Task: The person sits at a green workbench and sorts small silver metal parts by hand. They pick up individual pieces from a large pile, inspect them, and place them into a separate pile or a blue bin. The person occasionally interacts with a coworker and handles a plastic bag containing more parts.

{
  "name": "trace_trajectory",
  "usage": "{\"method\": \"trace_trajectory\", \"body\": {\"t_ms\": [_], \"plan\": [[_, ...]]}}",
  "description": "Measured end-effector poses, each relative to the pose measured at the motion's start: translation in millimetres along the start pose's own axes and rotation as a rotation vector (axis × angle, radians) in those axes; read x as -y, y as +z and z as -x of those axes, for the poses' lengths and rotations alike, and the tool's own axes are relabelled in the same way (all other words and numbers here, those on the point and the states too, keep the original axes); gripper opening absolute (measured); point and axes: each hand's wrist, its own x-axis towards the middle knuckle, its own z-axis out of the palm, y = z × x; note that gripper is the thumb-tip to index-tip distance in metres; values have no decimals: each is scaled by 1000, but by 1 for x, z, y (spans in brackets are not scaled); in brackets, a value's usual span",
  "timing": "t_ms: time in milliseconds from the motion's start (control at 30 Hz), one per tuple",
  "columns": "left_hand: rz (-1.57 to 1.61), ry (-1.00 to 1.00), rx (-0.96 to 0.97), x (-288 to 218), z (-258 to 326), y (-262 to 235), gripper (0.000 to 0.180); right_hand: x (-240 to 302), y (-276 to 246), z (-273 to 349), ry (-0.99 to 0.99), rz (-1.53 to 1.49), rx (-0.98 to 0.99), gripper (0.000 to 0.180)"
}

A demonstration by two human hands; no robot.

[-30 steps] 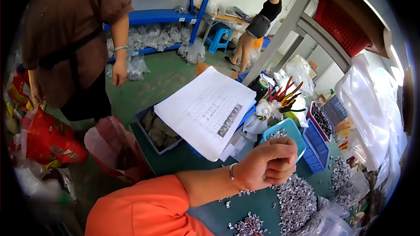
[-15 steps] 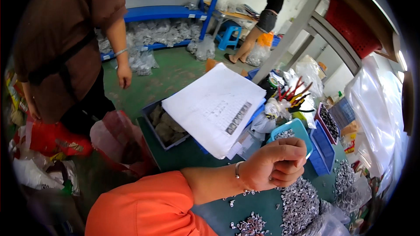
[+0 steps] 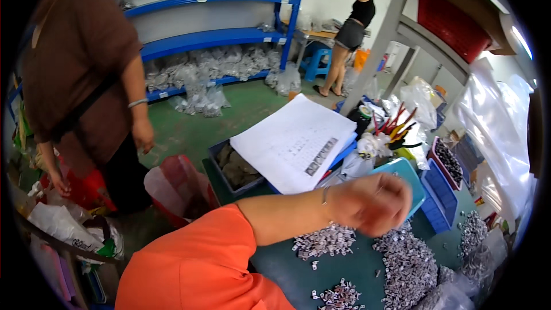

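1. Hands: the left hand (image 3: 372,204) is blurred, fingers seemingly curled, overlapping the near-left edge of the turquoise bin (image 3: 414,186) from this view; whether it grips anything or touches the bin, I cannot tell. The right hand is out of view.
2. Loose metal parts (image 3: 404,270) form a large pile on the green surface (image 3: 287,272), nearer the person than the turquoise bin; a middling pile (image 3: 326,242) lies to the bin's near left, a small pile (image 3: 340,297) closer to the person.
3. Parts could scatter or mix if the orange sleeve (image 3: 195,255) dipped low, since no walls separate the piles.
4. Left of the turquoise bin, the paper stack (image 3: 287,143) could slide if the forearm (image 3: 281,218) knocked it.
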Motion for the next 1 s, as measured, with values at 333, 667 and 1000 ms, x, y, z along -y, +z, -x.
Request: {"method": "trace_trajectory", "body": {"t_ms": [333,667,1000], "plan": [[30,-103,-492,2,-167,-3,12,-9,1,0,-60,23,12,40],[-119,-159,-552,-12,-211,3,13,-11,1,7,4,-7,3,39],[-118,-99,-576,-35,-214,-16,7,-8,0,3,-27,33,1,40]]}}
